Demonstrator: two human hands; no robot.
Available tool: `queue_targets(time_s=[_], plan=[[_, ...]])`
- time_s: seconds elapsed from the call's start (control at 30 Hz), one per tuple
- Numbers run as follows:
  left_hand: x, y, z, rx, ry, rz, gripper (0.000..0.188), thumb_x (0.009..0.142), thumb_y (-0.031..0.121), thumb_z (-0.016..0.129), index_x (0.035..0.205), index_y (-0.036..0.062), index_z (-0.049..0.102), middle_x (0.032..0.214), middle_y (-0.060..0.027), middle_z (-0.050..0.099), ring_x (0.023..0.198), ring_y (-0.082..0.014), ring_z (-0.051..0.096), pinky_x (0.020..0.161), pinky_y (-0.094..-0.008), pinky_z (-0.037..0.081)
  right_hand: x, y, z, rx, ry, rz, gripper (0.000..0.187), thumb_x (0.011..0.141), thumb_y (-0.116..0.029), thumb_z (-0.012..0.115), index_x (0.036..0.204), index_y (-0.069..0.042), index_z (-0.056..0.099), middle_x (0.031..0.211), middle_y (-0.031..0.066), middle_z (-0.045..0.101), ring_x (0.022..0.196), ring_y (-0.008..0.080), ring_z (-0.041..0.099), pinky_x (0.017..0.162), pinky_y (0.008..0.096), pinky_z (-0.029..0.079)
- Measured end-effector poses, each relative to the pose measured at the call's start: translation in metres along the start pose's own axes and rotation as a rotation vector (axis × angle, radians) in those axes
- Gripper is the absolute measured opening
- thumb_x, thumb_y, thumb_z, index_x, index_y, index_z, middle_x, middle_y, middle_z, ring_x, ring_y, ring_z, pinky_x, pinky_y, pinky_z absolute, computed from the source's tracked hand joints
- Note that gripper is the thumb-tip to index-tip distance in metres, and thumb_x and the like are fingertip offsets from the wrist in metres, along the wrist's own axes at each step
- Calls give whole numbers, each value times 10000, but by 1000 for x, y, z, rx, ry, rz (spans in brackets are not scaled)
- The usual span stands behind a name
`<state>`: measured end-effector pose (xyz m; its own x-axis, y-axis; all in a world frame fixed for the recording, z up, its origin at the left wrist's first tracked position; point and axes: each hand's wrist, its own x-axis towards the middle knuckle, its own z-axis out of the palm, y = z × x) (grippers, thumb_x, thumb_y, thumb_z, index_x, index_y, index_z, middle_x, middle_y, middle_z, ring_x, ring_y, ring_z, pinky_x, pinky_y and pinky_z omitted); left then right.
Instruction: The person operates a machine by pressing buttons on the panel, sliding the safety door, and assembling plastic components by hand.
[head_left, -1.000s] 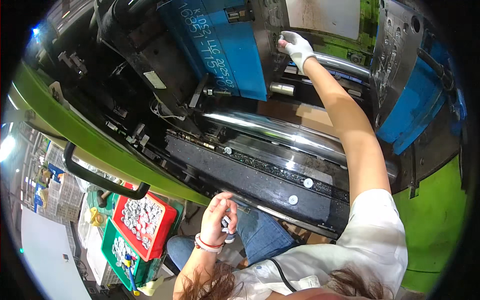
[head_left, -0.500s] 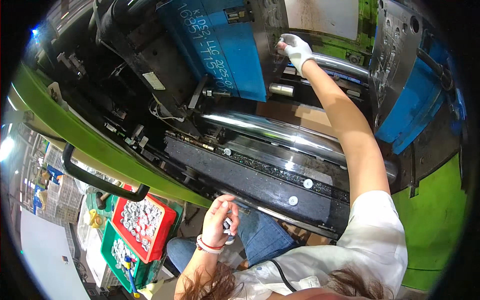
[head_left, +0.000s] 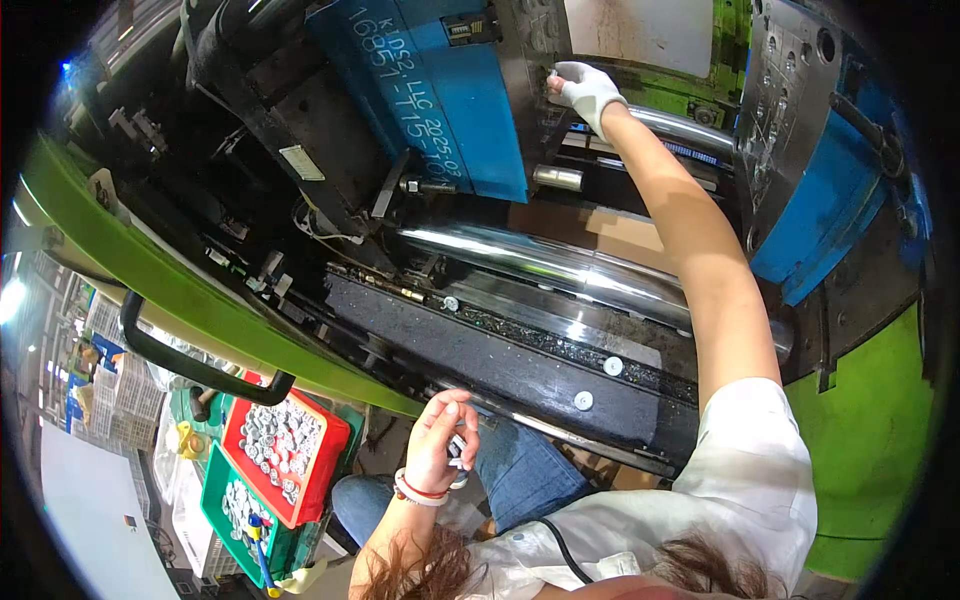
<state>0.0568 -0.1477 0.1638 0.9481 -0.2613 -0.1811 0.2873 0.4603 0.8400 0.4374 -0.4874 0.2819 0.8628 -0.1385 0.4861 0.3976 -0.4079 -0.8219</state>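
My right hand (head_left: 592,92), in a white glove with bare fingertips, reaches far between the two mold halves. Its fingers are pinched together at the steel face of the left mold half (head_left: 535,60), which is backed by a blue block (head_left: 430,110). Whatever they pinch is too small to make out. Closer to me, my left hand (head_left: 437,440) is bare and curled, palm up, below the machine's front rail. Small grey parts (head_left: 457,446) show within its bent fingers, partly hidden. The right mold half (head_left: 785,110) stands apart, past my right forearm.
Thick polished bars (head_left: 520,258) cross the machine. Small round grey parts (head_left: 584,401) lie on the dark ledge (head_left: 480,355). At left, a green door with a black handle (head_left: 190,365) stands beside a red tray (head_left: 335,440) and a green tray (head_left: 215,490) of grey parts.
My right hand has shifted slightly up and left along the mold face, its fingers still pinched. The left hand stays curled in nearly the same place.
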Motion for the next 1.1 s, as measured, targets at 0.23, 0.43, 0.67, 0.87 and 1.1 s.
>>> queue_targets(time_s=[0.23,0.43,0.67,0.87,1.1], plan=[[-2,-1,-3,13,19,8,253,959,264,459,1124,78,505,763,-77,522,401,-135,443,338,-238,363,-9,-11,0,20,25,7,479,840,-241,667,1223,13,536,1166,128,608,1058,188,580,896,285,456],[0,-4,-3,29,19,7,245,959,260,461,1118,81,512,733,-78,518,399,-136,444,343,-240,364,-18,-31,0,-99,43,-34,492,818,-293,661,1206,-8,556,1164,155,611,1063,242,589,913,302,442],[0,-8,-3,29,-17,0,236,955,258,469,1112,87,514,717,-78,510,398,-136,440,342,-239,361,-12,-22,13,-137,164,4,448,811,-285,655,1177,-36,585,1152,153,617,1064,270,591,906,326,447],[2,-11,2,32,-24,-2,231,955,257,470,1103,85,516,733,-77,517,401,-136,443,340,-238,360,-16,-5,29,-215,262,-199,304,840,-182,572,1125,-82,606,1124,145,601,1058,322,559,929,355,435],[1,-2,8,51,-32,37,285,974,297,418,1098,58,511,750,-81,527,405,-143,454,337,-238,361,-101,-75,20,-456,327,-349,393,842,-109,506,1234,-123,478,1269,163,464,1138,332,478,998,388,379]])
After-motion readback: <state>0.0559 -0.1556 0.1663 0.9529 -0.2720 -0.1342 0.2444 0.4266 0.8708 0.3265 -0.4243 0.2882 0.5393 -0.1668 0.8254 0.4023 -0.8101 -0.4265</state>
